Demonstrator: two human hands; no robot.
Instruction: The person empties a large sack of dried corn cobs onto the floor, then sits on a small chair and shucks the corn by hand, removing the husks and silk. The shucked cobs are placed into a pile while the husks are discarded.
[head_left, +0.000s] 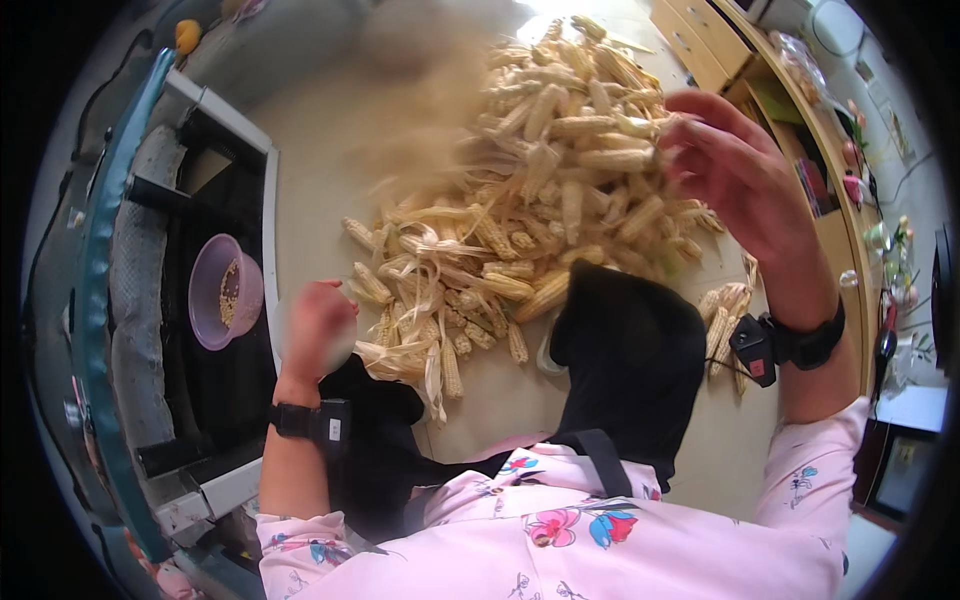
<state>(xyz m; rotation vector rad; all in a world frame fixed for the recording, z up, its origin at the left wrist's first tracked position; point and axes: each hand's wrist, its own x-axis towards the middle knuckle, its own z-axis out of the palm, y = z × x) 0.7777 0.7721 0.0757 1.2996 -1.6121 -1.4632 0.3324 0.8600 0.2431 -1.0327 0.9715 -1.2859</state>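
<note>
A large heap of pale yellow corn cobs (592, 142) with dry husks lies on the tiled floor before me. My left hand (321, 322) is at the lower left, beside the white edge of a low frame; a smudged blur covers it, so what it holds cannot be told. My right hand (720, 161) is raised at the heap's right side, its fingers bent close to husks and cob ends; whether it grips any is unclear. A purple plastic bowl (202, 292) with some loose corn kernels (229, 294) stands on the dark surface left of my left hand.
A wooden cabinet (701, 45) with drawers and open shelves borders the right. A white-edged frame (271, 217) with a dark inside runs along the left. A small bunch of cobs (721, 330) lies beyond my right knee. A blur hides the upper left of the heap.
</note>
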